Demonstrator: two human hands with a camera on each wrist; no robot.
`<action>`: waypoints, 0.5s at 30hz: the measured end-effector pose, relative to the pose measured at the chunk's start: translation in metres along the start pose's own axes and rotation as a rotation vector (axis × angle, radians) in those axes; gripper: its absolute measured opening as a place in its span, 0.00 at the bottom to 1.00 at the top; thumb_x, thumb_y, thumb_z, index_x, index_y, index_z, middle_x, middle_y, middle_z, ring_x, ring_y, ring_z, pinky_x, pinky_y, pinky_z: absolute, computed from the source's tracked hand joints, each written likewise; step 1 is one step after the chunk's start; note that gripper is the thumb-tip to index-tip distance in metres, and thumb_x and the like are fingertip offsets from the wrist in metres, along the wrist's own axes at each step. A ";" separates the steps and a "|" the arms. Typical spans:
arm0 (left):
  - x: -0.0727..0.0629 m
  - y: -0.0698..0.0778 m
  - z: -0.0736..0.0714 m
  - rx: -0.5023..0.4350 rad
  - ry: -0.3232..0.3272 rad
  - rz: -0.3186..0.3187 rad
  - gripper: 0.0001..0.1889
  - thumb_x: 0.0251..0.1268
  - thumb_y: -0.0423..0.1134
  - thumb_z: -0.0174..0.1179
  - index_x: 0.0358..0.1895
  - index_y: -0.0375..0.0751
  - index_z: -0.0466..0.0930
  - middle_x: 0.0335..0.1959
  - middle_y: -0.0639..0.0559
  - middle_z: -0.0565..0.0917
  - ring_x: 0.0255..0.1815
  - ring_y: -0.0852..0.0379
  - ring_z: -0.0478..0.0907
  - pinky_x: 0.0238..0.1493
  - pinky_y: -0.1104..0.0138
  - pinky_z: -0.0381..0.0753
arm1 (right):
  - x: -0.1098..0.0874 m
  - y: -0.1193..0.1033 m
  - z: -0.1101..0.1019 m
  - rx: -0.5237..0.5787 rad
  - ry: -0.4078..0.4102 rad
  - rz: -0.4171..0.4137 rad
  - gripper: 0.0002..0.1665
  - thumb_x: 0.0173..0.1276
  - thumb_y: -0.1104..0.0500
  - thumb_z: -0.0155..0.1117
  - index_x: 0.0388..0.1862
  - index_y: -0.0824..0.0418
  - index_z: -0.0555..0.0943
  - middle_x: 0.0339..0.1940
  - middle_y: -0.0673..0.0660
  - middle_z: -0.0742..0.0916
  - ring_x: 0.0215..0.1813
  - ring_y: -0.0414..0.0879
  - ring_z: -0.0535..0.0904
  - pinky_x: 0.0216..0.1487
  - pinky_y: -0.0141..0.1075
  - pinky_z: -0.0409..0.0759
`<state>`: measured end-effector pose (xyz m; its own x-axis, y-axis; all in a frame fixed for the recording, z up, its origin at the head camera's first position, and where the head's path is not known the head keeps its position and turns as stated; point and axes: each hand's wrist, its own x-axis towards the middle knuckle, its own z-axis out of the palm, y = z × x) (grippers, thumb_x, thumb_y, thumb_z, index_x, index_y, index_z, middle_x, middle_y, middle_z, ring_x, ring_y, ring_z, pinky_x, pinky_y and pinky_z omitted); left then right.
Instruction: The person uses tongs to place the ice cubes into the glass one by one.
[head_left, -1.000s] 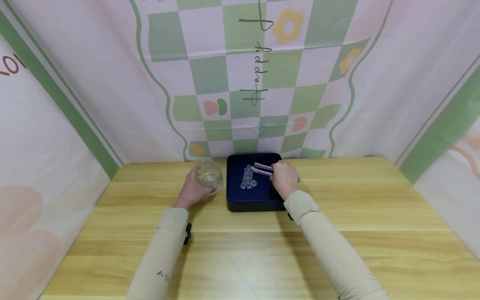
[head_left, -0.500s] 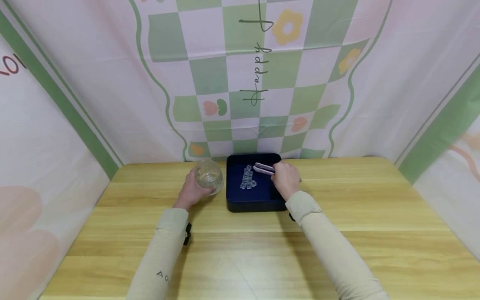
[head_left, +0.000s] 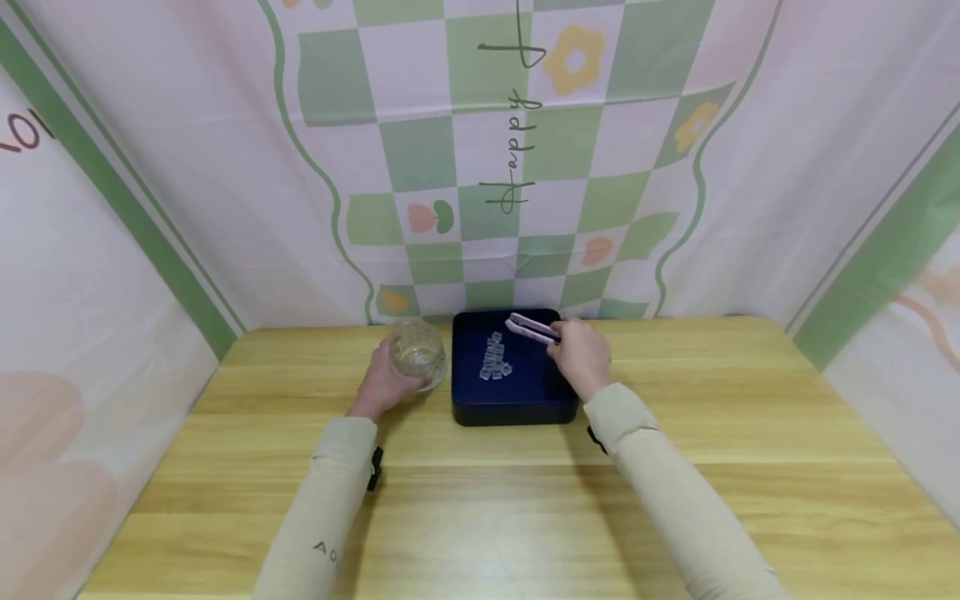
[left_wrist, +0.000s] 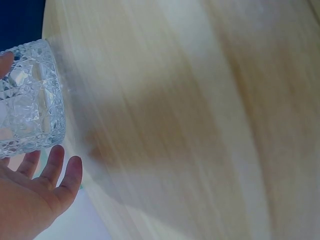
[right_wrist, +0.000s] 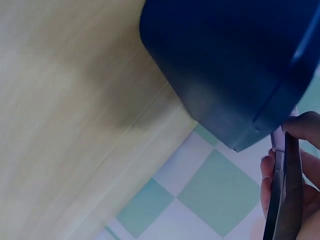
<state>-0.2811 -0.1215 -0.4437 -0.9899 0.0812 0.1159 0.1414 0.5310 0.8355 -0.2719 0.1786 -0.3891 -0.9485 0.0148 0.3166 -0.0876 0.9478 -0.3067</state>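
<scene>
My left hand (head_left: 384,385) grips a clear cut-glass tumbler (head_left: 417,350) just left of a dark blue tray (head_left: 517,413). In the left wrist view, the thumb lies on one side of the faceted glass (left_wrist: 32,102) and the fingers reach along the other. My right hand (head_left: 583,354) holds a pair of tongs (head_left: 534,328) over the tray's right side, arms drawn close together and tips pointing left. I cannot tell whether a cube sits between those tips. Several clear ice-like cubes (head_left: 495,358) lie clustered in the tray's left half.
A wooden table (head_left: 480,508) bears the tray and glass. Behind its far edge hangs a green-and-white checked cloth (head_left: 491,217), with more cloth on both sides. In the right wrist view, the tray's tall outer wall (right_wrist: 225,65) stands beside the tongs.
The tongs' arms, apart one second ago near the cubes, have come together. My right hand and the tongs have shifted right and up. The left hand and tumbler have stayed put.
</scene>
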 end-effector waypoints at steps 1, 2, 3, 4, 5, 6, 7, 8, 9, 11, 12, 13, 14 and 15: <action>0.000 0.000 0.000 0.000 -0.002 -0.002 0.51 0.40 0.36 0.73 0.72 0.35 0.54 0.66 0.32 0.67 0.67 0.34 0.65 0.67 0.40 0.65 | 0.000 0.000 -0.001 0.006 -0.005 0.004 0.18 0.53 0.62 0.67 0.46 0.60 0.85 0.40 0.64 0.88 0.37 0.61 0.84 0.31 0.52 0.80; 0.000 0.000 0.000 -0.001 -0.012 -0.019 0.52 0.41 0.36 0.73 0.72 0.36 0.52 0.67 0.32 0.65 0.68 0.35 0.63 0.68 0.40 0.63 | -0.001 0.000 -0.003 0.011 -0.008 0.007 0.19 0.54 0.62 0.67 0.47 0.60 0.85 0.40 0.64 0.88 0.37 0.61 0.84 0.31 0.52 0.80; 0.001 -0.001 0.000 0.002 -0.017 -0.028 0.52 0.42 0.36 0.73 0.73 0.36 0.52 0.67 0.33 0.65 0.69 0.35 0.63 0.69 0.41 0.63 | -0.001 0.001 -0.004 0.016 -0.011 0.008 0.19 0.54 0.62 0.67 0.47 0.60 0.85 0.40 0.64 0.88 0.37 0.60 0.84 0.31 0.52 0.80; 0.002 -0.001 0.001 0.006 -0.020 -0.035 0.52 0.42 0.35 0.73 0.73 0.36 0.52 0.68 0.33 0.65 0.69 0.36 0.63 0.70 0.42 0.63 | -0.001 0.001 -0.005 0.022 -0.011 0.008 0.19 0.54 0.62 0.66 0.47 0.60 0.85 0.41 0.64 0.88 0.37 0.60 0.84 0.31 0.52 0.80; 0.002 -0.001 0.001 0.003 -0.027 -0.046 0.52 0.43 0.35 0.73 0.73 0.37 0.51 0.68 0.34 0.64 0.70 0.37 0.62 0.71 0.43 0.62 | -0.002 0.001 -0.006 0.028 -0.010 0.007 0.19 0.54 0.62 0.66 0.47 0.60 0.85 0.41 0.63 0.88 0.37 0.60 0.84 0.31 0.51 0.80; 0.002 -0.001 0.001 0.004 -0.031 -0.049 0.52 0.43 0.35 0.73 0.73 0.37 0.51 0.68 0.35 0.65 0.70 0.38 0.62 0.71 0.44 0.62 | -0.002 0.001 -0.007 0.032 -0.007 0.004 0.19 0.54 0.62 0.66 0.47 0.59 0.85 0.42 0.63 0.88 0.37 0.60 0.84 0.31 0.51 0.80; 0.003 -0.001 0.001 0.006 -0.033 -0.048 0.52 0.43 0.35 0.73 0.73 0.38 0.51 0.68 0.35 0.65 0.70 0.38 0.63 0.71 0.45 0.62 | -0.003 0.001 -0.008 0.038 -0.002 0.001 0.19 0.54 0.62 0.65 0.47 0.59 0.85 0.41 0.63 0.88 0.38 0.60 0.84 0.31 0.52 0.80; 0.003 -0.001 0.001 0.007 -0.035 -0.046 0.52 0.43 0.35 0.73 0.73 0.38 0.52 0.68 0.35 0.66 0.70 0.39 0.63 0.71 0.45 0.62 | -0.003 0.001 -0.009 0.045 0.003 0.000 0.19 0.54 0.62 0.65 0.47 0.59 0.85 0.41 0.63 0.88 0.38 0.60 0.84 0.32 0.52 0.80; 0.003 0.000 0.001 0.006 -0.034 -0.041 0.51 0.43 0.34 0.74 0.73 0.38 0.52 0.68 0.36 0.66 0.70 0.39 0.64 0.71 0.45 0.62 | -0.003 0.000 -0.010 0.052 0.008 -0.001 0.18 0.54 0.62 0.65 0.46 0.59 0.85 0.41 0.63 0.88 0.38 0.59 0.84 0.32 0.52 0.80; 0.003 0.000 0.001 0.005 -0.032 -0.037 0.51 0.43 0.34 0.74 0.73 0.38 0.52 0.67 0.36 0.67 0.69 0.39 0.64 0.71 0.45 0.63 | -0.004 0.000 -0.012 0.055 0.012 -0.004 0.18 0.54 0.62 0.65 0.46 0.59 0.85 0.42 0.63 0.88 0.39 0.59 0.84 0.32 0.51 0.80; 0.003 0.000 0.001 0.004 -0.031 -0.035 0.51 0.42 0.34 0.74 0.73 0.38 0.53 0.67 0.36 0.67 0.69 0.39 0.64 0.71 0.45 0.63 | -0.004 0.000 -0.013 0.054 0.015 -0.006 0.18 0.54 0.62 0.66 0.46 0.60 0.85 0.42 0.63 0.88 0.39 0.59 0.84 0.32 0.51 0.80; 0.003 -0.001 0.001 0.007 -0.030 -0.039 0.51 0.43 0.34 0.73 0.73 0.38 0.52 0.67 0.36 0.67 0.69 0.39 0.64 0.71 0.45 0.63 | -0.004 0.000 -0.013 0.053 0.013 -0.007 0.19 0.54 0.62 0.66 0.46 0.60 0.85 0.42 0.62 0.88 0.39 0.59 0.84 0.32 0.51 0.80; 0.003 -0.001 0.002 0.008 -0.029 -0.038 0.51 0.43 0.34 0.73 0.73 0.38 0.52 0.68 0.36 0.67 0.69 0.39 0.64 0.71 0.45 0.63 | -0.004 0.000 -0.014 0.052 0.011 -0.008 0.19 0.53 0.62 0.66 0.46 0.60 0.85 0.43 0.62 0.88 0.39 0.59 0.84 0.32 0.51 0.80; 0.003 -0.001 0.002 0.007 -0.028 -0.038 0.51 0.42 0.34 0.73 0.73 0.38 0.53 0.67 0.36 0.67 0.69 0.39 0.64 0.71 0.45 0.63 | -0.004 0.000 -0.014 0.049 0.008 -0.009 0.19 0.54 0.62 0.66 0.47 0.60 0.85 0.43 0.62 0.88 0.39 0.59 0.84 0.32 0.50 0.80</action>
<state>-0.2845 -0.1200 -0.4451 -0.9941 0.0842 0.0687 0.1035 0.5403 0.8351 -0.2636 0.1830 -0.3779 -0.9451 0.0086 0.3265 -0.1114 0.9312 -0.3469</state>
